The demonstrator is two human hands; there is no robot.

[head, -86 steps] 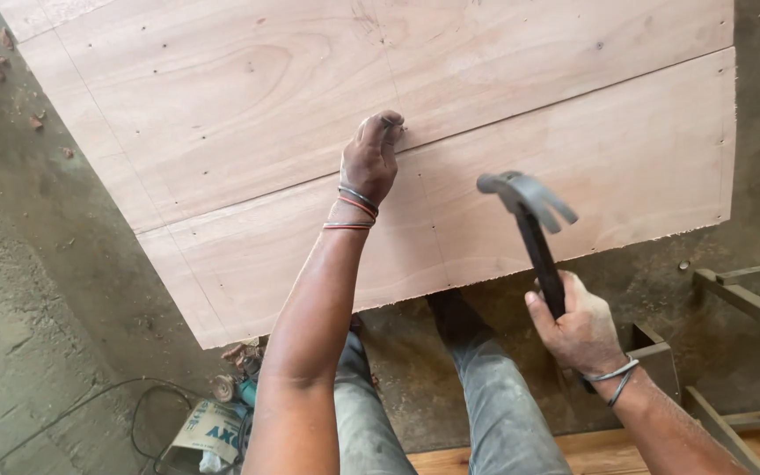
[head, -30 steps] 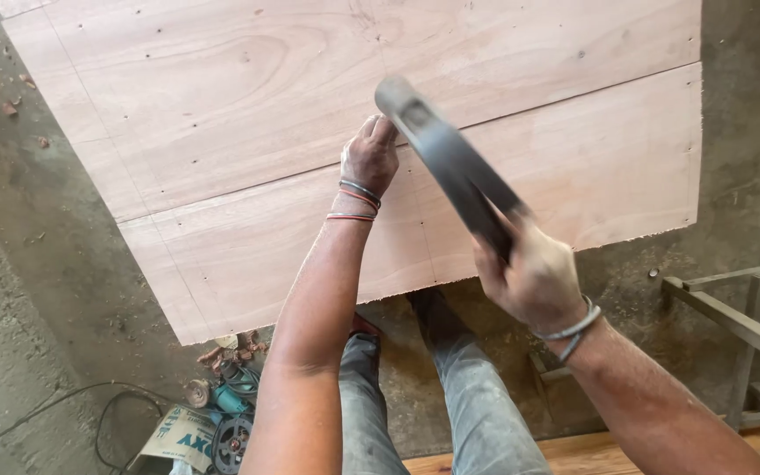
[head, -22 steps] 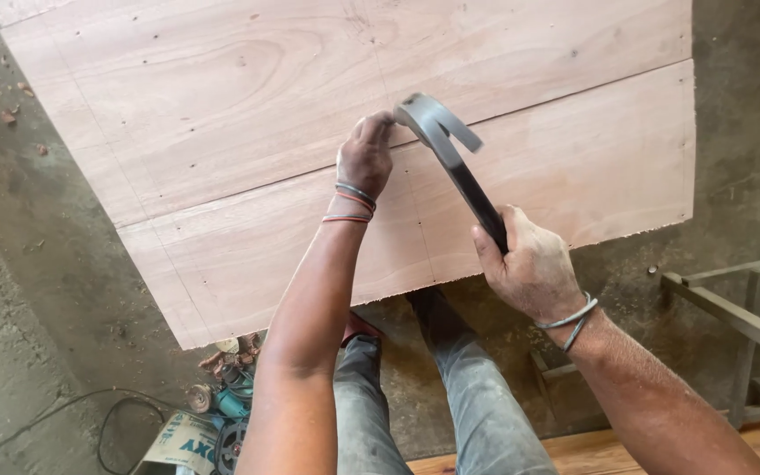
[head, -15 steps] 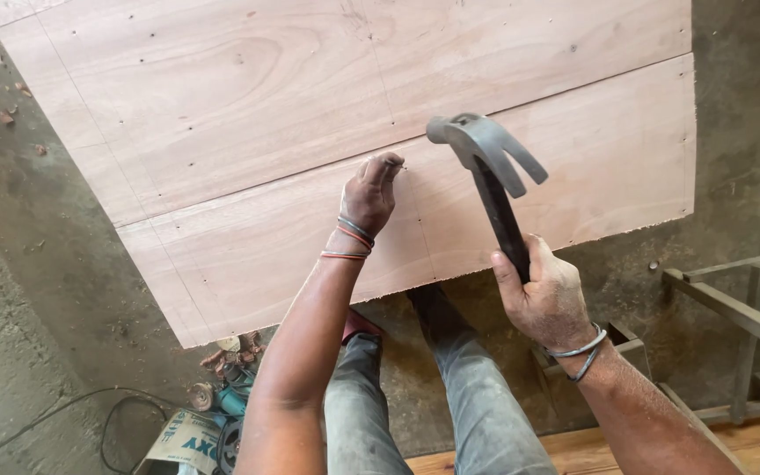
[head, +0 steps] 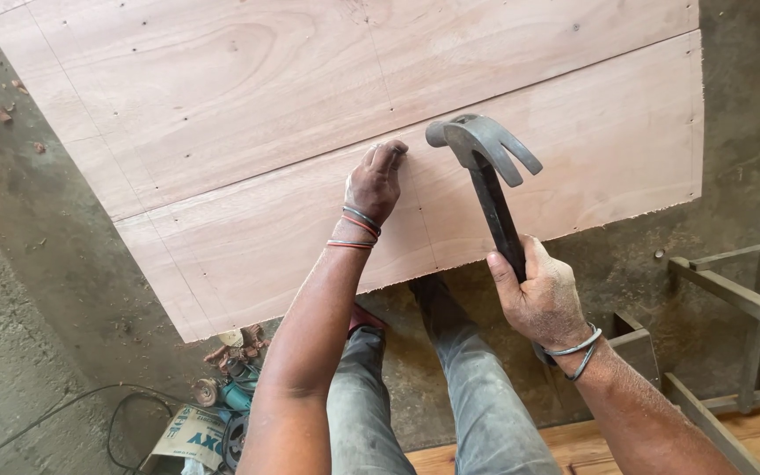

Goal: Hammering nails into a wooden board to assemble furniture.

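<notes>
Nailing step: left hand (head: 376,180) pinched at plywood panel (head: 573,149) seam; right hand (head: 543,299) fisted around raised claw hammer (head: 485,167); next blow needs accuracy.

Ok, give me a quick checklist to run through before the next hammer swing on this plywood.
1. Right hand grips the hammer handle firmly: ok.
2. Hammer head raised above the plywood sheet, claw facing the person: ok.
3. Left hand fingertips pinched at the seam between the boards: ok, but close to the strike spot.
4. Nail under the fingertips: cannot tell, too small.
5. Legs below the sheet's edge, away from the hammer: ok.
</notes>
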